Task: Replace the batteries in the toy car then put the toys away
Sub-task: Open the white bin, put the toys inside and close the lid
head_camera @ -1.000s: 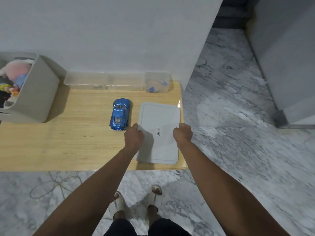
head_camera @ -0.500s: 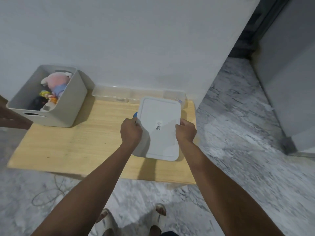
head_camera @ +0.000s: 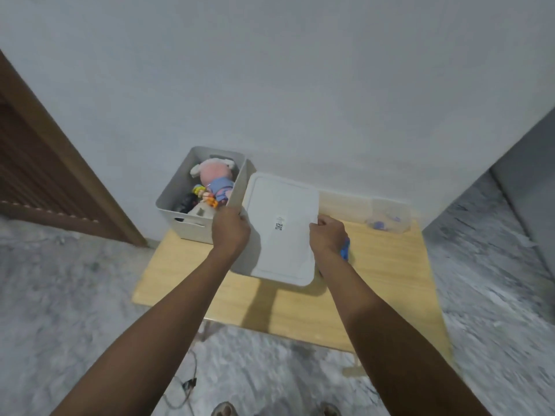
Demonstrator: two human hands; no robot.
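We've lifted the lid (head_camera: 282, 229) off the desk (head_camera: 375, 283) w/ left hand (head_camera: 230, 229) & right hand (head_camera: 328, 235) both gripping its edges, now carried toward the toy bin (head_camera: 192, 217) — car (head_camera: 345, 250) not yet stowed

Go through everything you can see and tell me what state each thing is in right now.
Lid: lifted off the table, tilted, held at both side edges.
Left hand: grips the lid's left edge.
Right hand: grips its right edge.
Bin: uncovered, toys inside.
Car: on the table, mostly hidden.
Clear box: uncovered.

Blue toy car (head_camera: 345, 250) on table, mostly hidden behind wrist.
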